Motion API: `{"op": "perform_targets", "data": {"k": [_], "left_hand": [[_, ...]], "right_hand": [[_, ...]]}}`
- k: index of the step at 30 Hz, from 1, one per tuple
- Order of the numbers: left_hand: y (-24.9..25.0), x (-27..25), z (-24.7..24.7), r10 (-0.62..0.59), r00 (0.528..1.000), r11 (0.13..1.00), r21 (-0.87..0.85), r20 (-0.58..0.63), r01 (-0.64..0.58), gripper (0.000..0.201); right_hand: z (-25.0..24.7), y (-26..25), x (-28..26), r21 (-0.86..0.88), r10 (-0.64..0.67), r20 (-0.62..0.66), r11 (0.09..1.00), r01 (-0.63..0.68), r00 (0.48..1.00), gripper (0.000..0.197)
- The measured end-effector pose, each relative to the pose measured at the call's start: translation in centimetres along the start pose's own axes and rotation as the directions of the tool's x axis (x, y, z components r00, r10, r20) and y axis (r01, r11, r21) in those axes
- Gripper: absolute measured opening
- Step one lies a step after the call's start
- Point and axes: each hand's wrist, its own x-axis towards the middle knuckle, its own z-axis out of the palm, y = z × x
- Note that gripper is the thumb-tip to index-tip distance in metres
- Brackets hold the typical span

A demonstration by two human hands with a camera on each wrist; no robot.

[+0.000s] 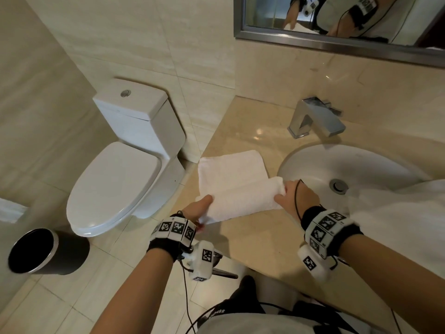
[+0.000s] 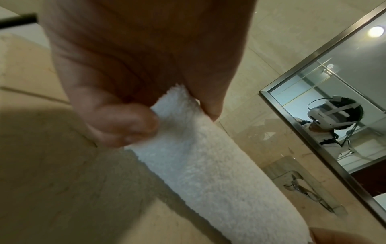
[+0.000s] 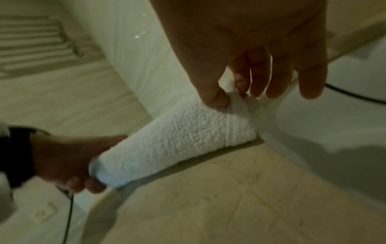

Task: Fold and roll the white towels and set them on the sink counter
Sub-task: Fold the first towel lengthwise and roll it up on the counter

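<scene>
A white towel [image 1: 237, 186] lies on the beige sink counter [image 1: 255, 239], left of the basin. Its near edge is turned over into a thick fold or roll [image 3: 177, 140]. My left hand [image 1: 201, 210] pinches the left end of that fold [image 2: 177, 115] between thumb and curled fingers. My right hand [image 1: 292, 197] pinches the right end [image 3: 231, 97] with thumb and forefinger, the other fingers loosely extended. A second heap of white cloth [image 1: 399, 213] lies over the basin's right side.
The white basin [image 1: 320, 165] and chrome faucet [image 1: 315, 119] sit right of the towel. A toilet [image 1: 125, 169] and a black bin [image 1: 43, 251] stand on the floor to the left. A mirror [image 1: 337, 20] hangs above. The counter's left edge runs beside the towel.
</scene>
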Motion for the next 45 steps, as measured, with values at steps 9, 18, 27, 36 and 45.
{"op": "perform_targets", "data": {"k": [9,18,27,36,45], "left_hand": [[-0.4,0.2,0.0,0.005,1.0,0.999,-0.041,0.02,-0.004,0.05],[-0.4,0.8,-0.4,-0.014,0.997,0.992,-0.121,0.071,0.023,0.045],[-0.7,0.8,-0.5,-0.041,0.99,0.966,-0.246,0.135,0.073,0.046],[-0.3,1.3,-0.3,-0.046,0.981,0.951,-0.292,0.186,0.1,0.039],[-0.6,2.3,-0.9,-0.042,0.986,0.959,-0.271,0.158,0.084,0.038]], "right_hand": [[-1.1,2.2,0.2,0.269,-0.207,0.095,0.947,0.175,0.974,0.028],[-1.3,1.2,-1.7,0.082,-0.086,0.2,0.994,0.07,0.976,0.046],[-0.8,1.8,-1.1,0.53,0.076,0.145,0.836,-0.142,0.987,0.026],[0.0,0.6,-0.9,0.33,0.201,0.17,0.911,-0.248,0.965,0.023],[1.3,2.5,0.0,0.404,0.129,0.02,0.906,-0.126,0.991,0.021]]}}
